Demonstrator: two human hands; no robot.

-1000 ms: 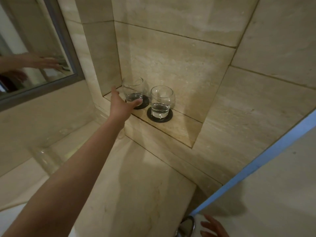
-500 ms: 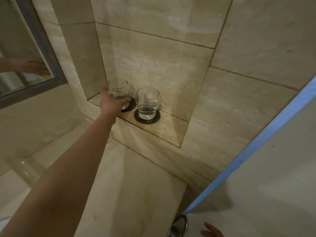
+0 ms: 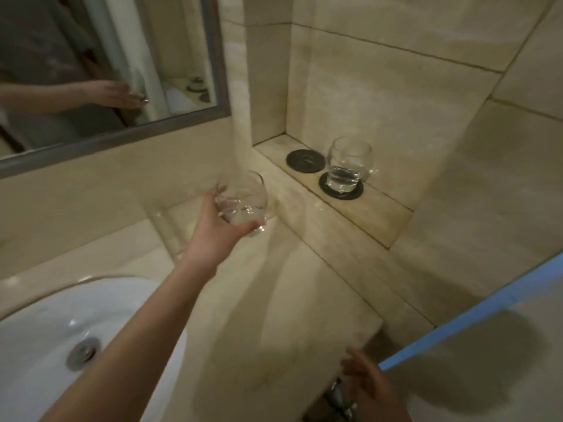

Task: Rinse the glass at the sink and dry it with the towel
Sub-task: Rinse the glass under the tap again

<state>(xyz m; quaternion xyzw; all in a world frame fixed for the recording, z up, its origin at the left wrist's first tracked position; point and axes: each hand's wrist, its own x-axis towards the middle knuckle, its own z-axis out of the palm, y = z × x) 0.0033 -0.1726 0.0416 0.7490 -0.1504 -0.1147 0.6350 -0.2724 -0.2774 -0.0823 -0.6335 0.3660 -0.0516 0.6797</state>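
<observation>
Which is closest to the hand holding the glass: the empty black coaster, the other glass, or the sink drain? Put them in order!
From the left hand, head view:
1. Empty black coaster, on the niche shelf, up and right.
2. Other glass, just beyond, on its own coaster.
3. Sink drain, down in the basin.

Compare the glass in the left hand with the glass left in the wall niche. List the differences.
1. The held glass is in the air above the counter in the left hand; the niche glass stands on a dark coaster.
2. The held glass is tilted; the niche glass stands upright.
3. The held glass is blurred; the niche glass looks sharp.

Both are clear, round-bodied and stemless.
</observation>
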